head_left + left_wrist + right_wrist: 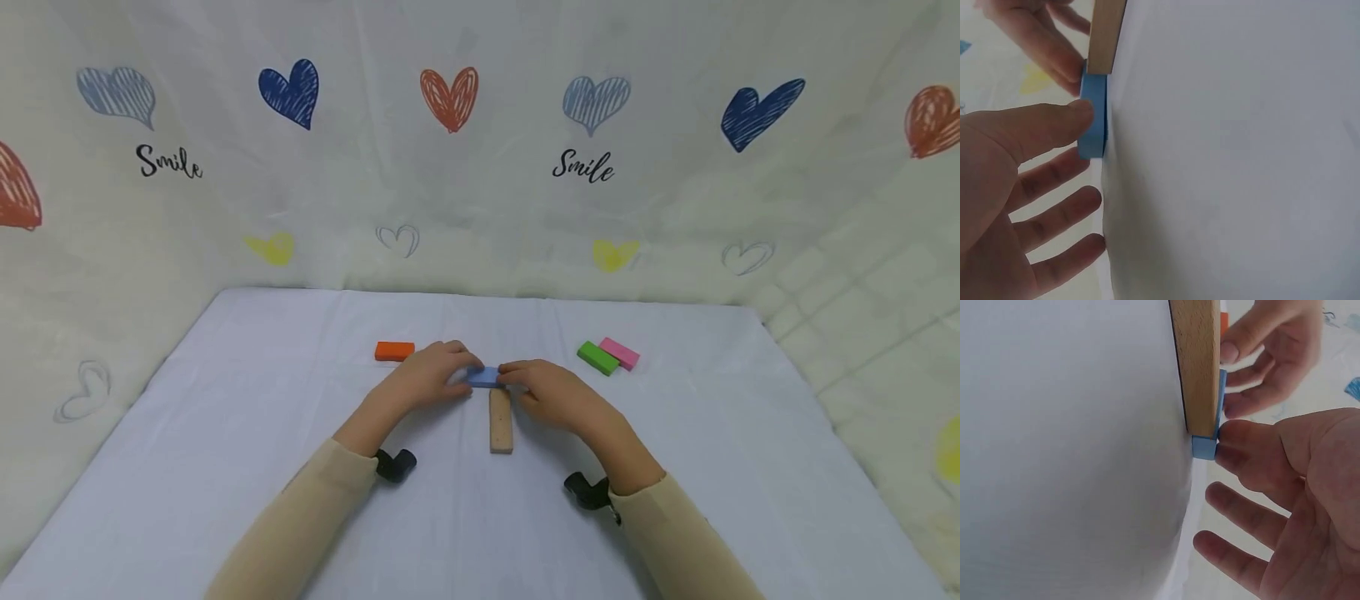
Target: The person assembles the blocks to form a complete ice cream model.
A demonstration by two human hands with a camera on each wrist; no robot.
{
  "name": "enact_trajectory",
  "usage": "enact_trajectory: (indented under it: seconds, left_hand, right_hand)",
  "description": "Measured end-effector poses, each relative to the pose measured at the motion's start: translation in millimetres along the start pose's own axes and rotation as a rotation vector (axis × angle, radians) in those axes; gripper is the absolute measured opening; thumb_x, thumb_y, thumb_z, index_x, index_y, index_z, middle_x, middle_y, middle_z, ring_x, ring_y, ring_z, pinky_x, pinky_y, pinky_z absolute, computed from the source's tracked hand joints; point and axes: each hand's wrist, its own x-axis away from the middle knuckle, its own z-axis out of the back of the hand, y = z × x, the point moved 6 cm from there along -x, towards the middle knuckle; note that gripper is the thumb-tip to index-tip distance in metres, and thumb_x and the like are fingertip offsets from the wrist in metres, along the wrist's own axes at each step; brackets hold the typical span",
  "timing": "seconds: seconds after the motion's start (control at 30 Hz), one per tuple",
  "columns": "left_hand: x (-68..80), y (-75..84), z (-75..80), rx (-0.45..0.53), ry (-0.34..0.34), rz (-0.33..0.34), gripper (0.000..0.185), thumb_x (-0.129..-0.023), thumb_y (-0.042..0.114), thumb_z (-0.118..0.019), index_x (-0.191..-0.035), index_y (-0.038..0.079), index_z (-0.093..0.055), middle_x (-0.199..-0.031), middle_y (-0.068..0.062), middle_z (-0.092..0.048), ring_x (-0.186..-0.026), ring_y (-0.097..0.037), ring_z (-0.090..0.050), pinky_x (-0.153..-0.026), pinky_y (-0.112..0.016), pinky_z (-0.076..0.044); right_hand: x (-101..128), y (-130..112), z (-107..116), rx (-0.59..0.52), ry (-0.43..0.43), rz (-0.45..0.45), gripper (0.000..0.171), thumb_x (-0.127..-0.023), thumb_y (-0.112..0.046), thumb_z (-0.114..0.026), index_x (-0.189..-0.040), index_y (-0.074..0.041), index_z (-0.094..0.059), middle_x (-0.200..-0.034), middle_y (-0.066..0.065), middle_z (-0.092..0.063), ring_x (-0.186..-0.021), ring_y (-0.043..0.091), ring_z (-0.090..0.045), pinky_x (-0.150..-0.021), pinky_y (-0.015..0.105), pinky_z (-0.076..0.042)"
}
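Note:
A blue block (486, 377) lies crosswise on the white table, at the far end of a plain wooden block (501, 422) that points toward me. My left hand (430, 375) pinches the blue block's left end. In the left wrist view its thumb (1075, 119) presses the near side, and the other fingers spread apart beyond. My right hand (558, 392) holds the right end between thumb and forefinger. The right wrist view shows those fingertips (1232, 440) against the blue block (1204, 447), partly hidden behind the wooden block (1200, 369).
An orange block (394, 351) lies just beyond my left hand. On the right, a green block (597, 358) touches a pink block (619, 353). A cloth with printed hearts hangs behind the white-covered table (225, 500). Dark devices (588, 492) sit on both wrists.

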Motion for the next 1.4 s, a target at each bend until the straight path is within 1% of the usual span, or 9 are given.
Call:
enact_trajectory:
  seconds: [0.13, 0.23, 0.37, 0.53, 0.7, 0.9, 1.1, 1.23, 1.4]
  left_hand:
    - [11.1, -2.3, -1.1, 0.027, 0.003, -0.007, 0.035, -0.093, 0.027, -0.071, -0.128, 0.021, -0.067, -0.126, 0.001, -0.064, -0.114, -0.019, -0.06, -0.099, -0.035, -0.049]
    - [15.0, -0.6, -0.7, 0.055, 0.0, -0.024, 0.035, -0.094, 0.027, -0.07, -0.128, 0.02, -0.067, -0.127, 0.002, -0.064, -0.116, -0.02, -0.059, -0.1, -0.037, -0.049]
    - [15.6, 3.1, -1.2, 0.066, -0.004, -0.055, 0.035, -0.094, 0.026, -0.069, -0.128, 0.018, -0.067, -0.127, 0.001, -0.065, -0.115, -0.02, -0.059, -0.099, -0.037, -0.049]
    - [15.2, 5.5, -2.1, 0.04, -0.009, -0.077, 0.036, -0.095, 0.027, -0.068, -0.13, 0.02, -0.066, -0.129, 0.002, -0.064, -0.116, -0.02, -0.058, -0.1, -0.036, -0.048]
    - [16.1, 6.0, -3.5, 0.034, -0.01, -0.086, 0.037, -0.094, 0.027, -0.069, -0.131, 0.021, -0.066, -0.132, 0.001, -0.062, -0.117, -0.02, -0.058, -0.099, -0.036, -0.049]
    - [16.7, 9.0, -2.8, 0.038, -0.003, -0.116, 0.037, -0.094, 0.026, -0.07, -0.13, 0.02, -0.066, -0.131, 0.001, -0.062, -0.117, -0.021, -0.058, -0.1, -0.036, -0.048]
    - [16.1, 10.8, -0.4, 0.039, -0.006, -0.115, 0.036, -0.093, 0.026, -0.071, -0.129, 0.018, -0.067, -0.13, 0.0, -0.063, -0.117, -0.021, -0.058, -0.1, -0.037, -0.049]
    - [15.9, 12.6, 0.4, 0.033, -0.01, -0.115, 0.037, -0.094, 0.026, -0.071, -0.129, 0.017, -0.067, -0.131, -0.001, -0.063, -0.118, -0.021, -0.057, -0.101, -0.037, -0.048]
    - [17.0, 14.5, 1.0, 0.023, -0.021, -0.094, 0.037, -0.094, 0.027, -0.071, -0.13, 0.018, -0.067, -0.131, 0.0, -0.063, -0.119, -0.021, -0.056, -0.102, -0.036, -0.048]
  right_hand:
    - [2, 3, -1, -0.001, 0.006, -0.001, 0.043, -0.091, 0.005, -0.05, -0.129, -0.005, -0.066, -0.142, 0.009, -0.058, -0.134, 0.028, -0.051, -0.108, 0.048, -0.044]
    - [4, 6, 0, 0.013, 0.028, -0.004, 0.037, -0.093, -0.001, -0.054, -0.127, -0.007, -0.068, -0.14, 0.009, -0.058, -0.131, 0.028, -0.054, -0.106, 0.047, -0.046]
    - [6, 12, 1, 0.034, 0.052, -0.014, 0.031, -0.094, -0.009, -0.061, -0.123, -0.011, -0.071, -0.138, 0.009, -0.058, -0.126, 0.028, -0.057, -0.103, 0.047, -0.048]
    - [8, 18, 2, 0.025, 0.06, -0.006, 0.031, -0.093, -0.01, -0.062, -0.123, -0.01, -0.071, -0.134, 0.008, -0.061, -0.124, 0.027, -0.058, -0.102, 0.047, -0.049]
    - [7, 18, 4, 0.005, 0.06, 0.013, 0.031, -0.093, -0.008, -0.061, -0.121, -0.009, -0.072, -0.133, 0.01, -0.062, -0.123, 0.028, -0.059, -0.101, 0.047, -0.048]
    - [7, 19, 4, 0.0, 0.049, -0.008, 0.029, -0.093, -0.009, -0.062, -0.12, -0.01, -0.072, -0.135, 0.009, -0.062, -0.128, 0.029, -0.056, -0.104, 0.048, -0.046]
    - [6, 18, 4, -0.001, 0.049, -0.004, 0.028, -0.093, -0.01, -0.062, -0.119, -0.009, -0.072, -0.134, 0.009, -0.062, -0.127, 0.029, -0.057, -0.105, 0.048, -0.046]
    - [6, 18, 5, -0.008, 0.045, -0.018, 0.027, -0.093, -0.01, -0.062, -0.118, -0.009, -0.073, -0.133, 0.009, -0.063, -0.127, 0.029, -0.057, -0.104, 0.048, -0.046]
    - [6, 17, 5, -0.012, 0.034, -0.025, 0.025, -0.094, -0.01, -0.062, -0.116, -0.009, -0.073, -0.133, 0.008, -0.063, -0.127, 0.029, -0.057, -0.105, 0.048, -0.046]
